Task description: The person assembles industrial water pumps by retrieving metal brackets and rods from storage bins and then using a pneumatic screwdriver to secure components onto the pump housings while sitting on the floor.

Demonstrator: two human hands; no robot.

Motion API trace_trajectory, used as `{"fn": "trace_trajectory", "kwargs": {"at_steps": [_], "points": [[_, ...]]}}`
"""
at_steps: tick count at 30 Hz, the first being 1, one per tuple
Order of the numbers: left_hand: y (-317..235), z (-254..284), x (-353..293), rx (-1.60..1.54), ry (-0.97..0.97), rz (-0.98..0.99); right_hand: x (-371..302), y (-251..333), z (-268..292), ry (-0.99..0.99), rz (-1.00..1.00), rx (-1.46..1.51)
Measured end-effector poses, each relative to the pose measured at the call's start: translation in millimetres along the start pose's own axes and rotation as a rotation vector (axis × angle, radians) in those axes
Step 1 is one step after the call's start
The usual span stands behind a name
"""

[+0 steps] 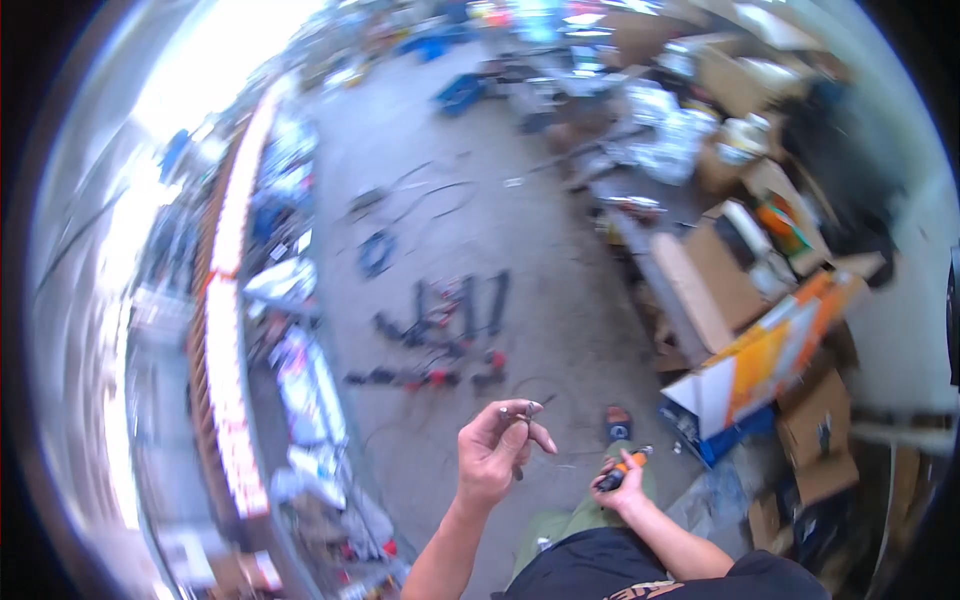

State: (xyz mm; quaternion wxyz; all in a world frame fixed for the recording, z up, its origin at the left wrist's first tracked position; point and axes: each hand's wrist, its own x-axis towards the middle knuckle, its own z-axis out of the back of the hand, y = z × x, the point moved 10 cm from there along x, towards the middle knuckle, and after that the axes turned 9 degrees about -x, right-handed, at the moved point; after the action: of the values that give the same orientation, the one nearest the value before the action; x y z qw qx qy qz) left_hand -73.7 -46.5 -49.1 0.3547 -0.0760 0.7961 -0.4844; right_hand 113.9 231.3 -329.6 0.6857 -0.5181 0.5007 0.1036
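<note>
In front of my body my left hand is raised, its fingertips pinched round a small thin dark piece. Blur keeps me from telling its kind, or whether it is more than one piece. Lower and to the right, my right hand is closed round an orange-and-black hand tool, held by my leg. Its far end points up and right, but the tool's exact kind is not clear. The two hands are apart. Beyond them on the floor lie several dark, long tool-like objects with red parts, all smeared by motion.
A blue coil of cable and dark cords lie on the grey floor. Cardboard boxes and an orange-and-white panel crowd the right side. Along the left runs a cluttered rack with a bright edge. A blue crate stands farther off.
</note>
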Motion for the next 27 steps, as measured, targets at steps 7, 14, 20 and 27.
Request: {"fn": "trace_trajectory", "kwargs": {"at_steps": [7, 14, 20, 27], "points": [[-37, 162, -263, -0.277, -0.371, -0.618, 66, -78, -157, 0.13, 0.139, -0.638], [111, 280, -540, -0.814, -0.86, -0.832, 71, -392, -50, 0.347, 0.042, -1.286], [184, 308, -704, -0.588, -1.288, -0.923, 91, -589, 112, 0.354, -0.343, -1.572], [256, 339, -840, -0.208, -1.887, -0.779, 142, -687, 289, 0.101, -0.662, -1.864]]}}
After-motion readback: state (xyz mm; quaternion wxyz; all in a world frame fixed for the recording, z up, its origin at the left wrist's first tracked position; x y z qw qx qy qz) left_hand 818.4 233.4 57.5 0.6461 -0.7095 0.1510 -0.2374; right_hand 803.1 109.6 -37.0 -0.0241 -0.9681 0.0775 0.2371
